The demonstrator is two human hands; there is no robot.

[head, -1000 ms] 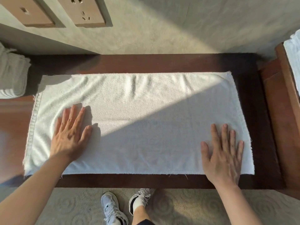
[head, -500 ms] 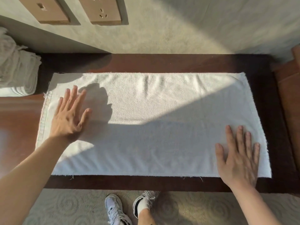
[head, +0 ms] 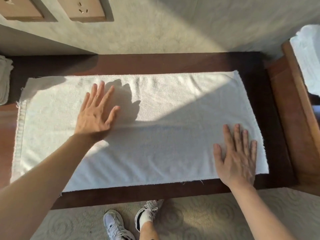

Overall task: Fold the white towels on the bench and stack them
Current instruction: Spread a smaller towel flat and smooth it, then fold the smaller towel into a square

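Note:
A white towel (head: 164,122) lies spread flat along the dark wooden bench (head: 173,61), half in sunlight. My left hand (head: 95,115) lies flat on the towel left of its middle, fingers straight and spread, casting a shadow to the right. My right hand (head: 237,156) presses flat on the towel's near right corner, fingers straight. Neither hand grips anything. A stack of folded white towels (head: 4,80) sits on the bench at the far left edge of view.
A lighter wooden piece of furniture (head: 297,108) adjoins the bench on the right, with white cloth (head: 308,58) on it. Carpet (head: 207,219) runs in front, where my shoes (head: 116,226) stand. A wall with socket plates (head: 84,9) is behind.
My left hand has slid rightward and farther across the towel, from near its left end toward the middle. My right hand has stayed at the near right corner.

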